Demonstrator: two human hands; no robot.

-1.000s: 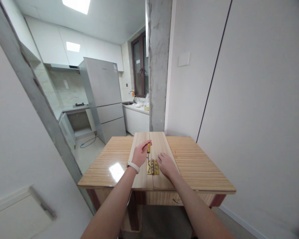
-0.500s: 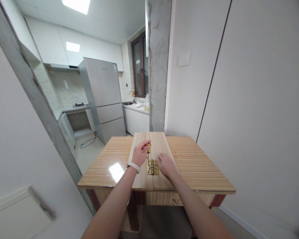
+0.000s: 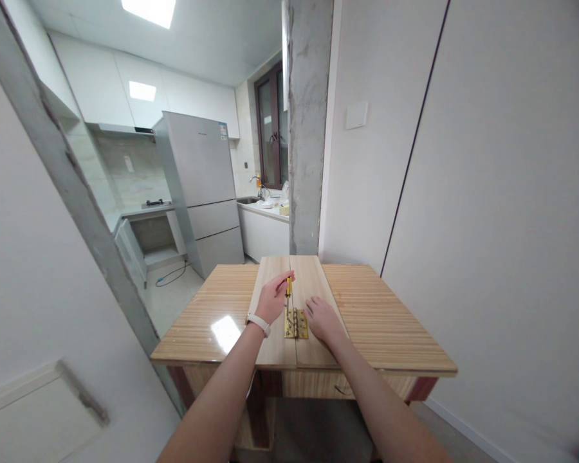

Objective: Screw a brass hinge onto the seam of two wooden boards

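My left hand [image 3: 273, 299], with a pale band at its wrist, is closed on the yellow-and-black handle of a screwdriver [image 3: 288, 286]. Its thin shaft points down to the left leaf of a brass hinge [image 3: 296, 323]; the tip's exact seat is too small to make out. The hinge lies unfolded across the seam between two light wooden boards, the left board [image 3: 271, 350] and the right board [image 3: 313, 270]. Beside the hinge, my right hand [image 3: 322, 318] rests on the right board, fingers loosely spread and slightly bent, with nothing visible in them.
Both boards lie on a striped wooden table [image 3: 381, 315] with a drawer [image 3: 318, 386] below its front edge. A bare concrete pillar [image 3: 309, 141] and a white wall [image 3: 502, 212] stand behind and to the right. At the back left is a grey refrigerator [image 3: 202, 167].
The fingers of my left hand have shifted slightly around the screwdriver handle. My right hand, the hinge and the boards stay in place.
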